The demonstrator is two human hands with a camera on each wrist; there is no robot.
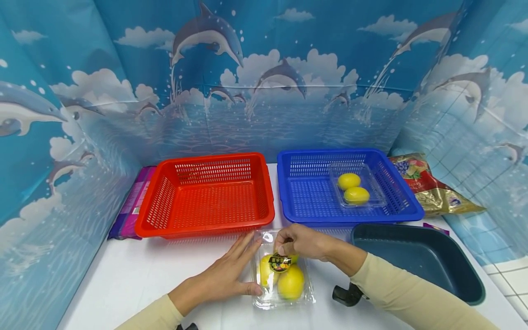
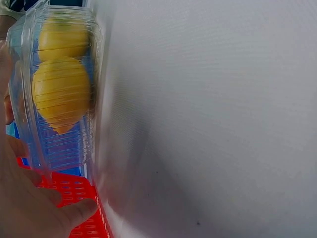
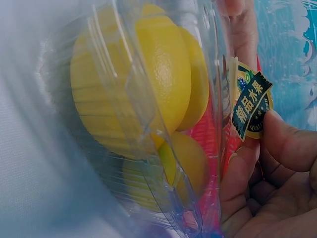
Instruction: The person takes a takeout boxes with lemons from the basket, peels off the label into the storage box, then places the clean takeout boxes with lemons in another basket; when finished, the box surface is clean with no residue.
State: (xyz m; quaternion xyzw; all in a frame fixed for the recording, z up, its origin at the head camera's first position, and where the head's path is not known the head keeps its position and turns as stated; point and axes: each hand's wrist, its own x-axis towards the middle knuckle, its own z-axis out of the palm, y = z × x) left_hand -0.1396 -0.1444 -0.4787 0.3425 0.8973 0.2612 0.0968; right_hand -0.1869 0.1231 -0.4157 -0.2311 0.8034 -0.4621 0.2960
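A clear plastic fruit box (image 1: 264, 302) lies on the white table with yellow lemons (image 1: 291, 283) inside. On its lid is a round black-and-gold sticker (image 1: 280, 263) with Chinese characters. My right hand (image 1: 303, 240) reaches over the box's upper part and pinches the sticker at its edge; in the right wrist view the thumb (image 3: 292, 144) lies on the sticker's rim. My left hand (image 1: 224, 275) rests along the box's left side, fingers extended and thumb spread at the lower edge. The left wrist view shows the box side-on, with that hand's fingers near its end.
Behind the box stands a red basket (image 1: 214, 201). To its right is a blue basket (image 1: 307, 197) holding another clear box (image 1: 371, 181) with two lemons. A dark teal tub (image 1: 412, 256) sits under the right forearm. Snack bags (image 1: 429, 183) and a purple packet (image 1: 134, 204) flank the baskets.
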